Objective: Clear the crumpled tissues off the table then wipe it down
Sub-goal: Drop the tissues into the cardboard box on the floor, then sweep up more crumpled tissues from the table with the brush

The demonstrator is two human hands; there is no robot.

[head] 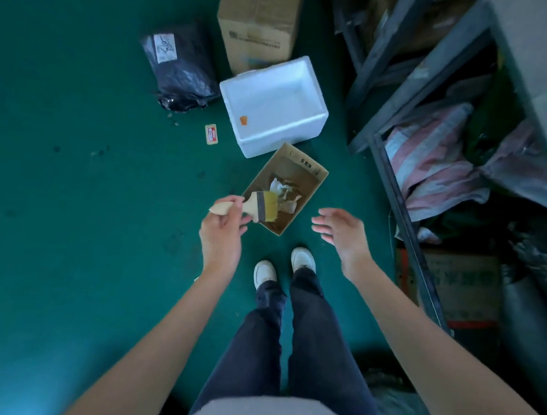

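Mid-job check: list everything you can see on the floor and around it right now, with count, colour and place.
Small cardboard box: 1, brown, open, on the floor ahead of the feet.
Crumpled tissues: a few, white, inside the small cardboard box.
Foam box: 1, white, open, beyond it.
Big carton: 1, brown, behind the foam box.
Plastic bag: 1, black, left of the foam box.
Label: 1, tan and red, on the floor.
Floor: green.
Shelf: 1, grey metal, right side, holding cloth.
Brush: 1, wooden handle, yellow bristles, over the small box.
Shoes: 2, white.
Left hand: holds the brush.
Right hand: open, empty.
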